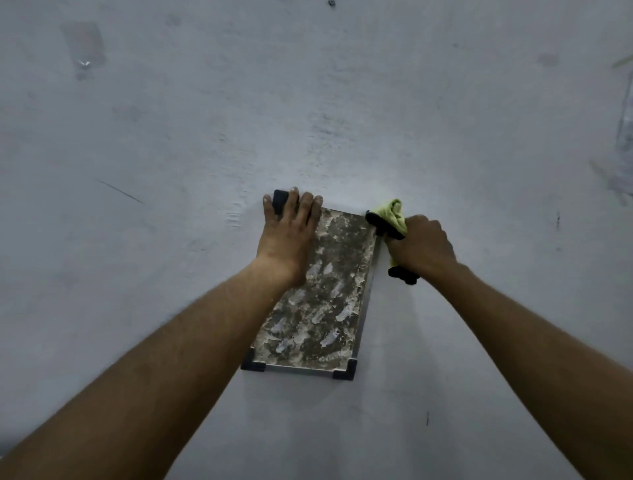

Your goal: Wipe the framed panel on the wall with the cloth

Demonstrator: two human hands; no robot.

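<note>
A small framed panel [320,301] hangs on the wall, its dark surface smeared with white patches, with a thin metal frame and black corner caps. My left hand [289,234] lies flat on the panel's upper left corner, fingers spread over the black cap. My right hand [423,245] is closed around a bunched yellow-green cloth [392,214] with black edging. The cloth touches the panel's upper right corner, and a black end of it hangs out below my fist.
The pale grey wall [205,137] fills the view, with scuffs, a thin scratch at the left and dark marks at the right edge. A small dark fixing [331,3] sits at the top of the wall.
</note>
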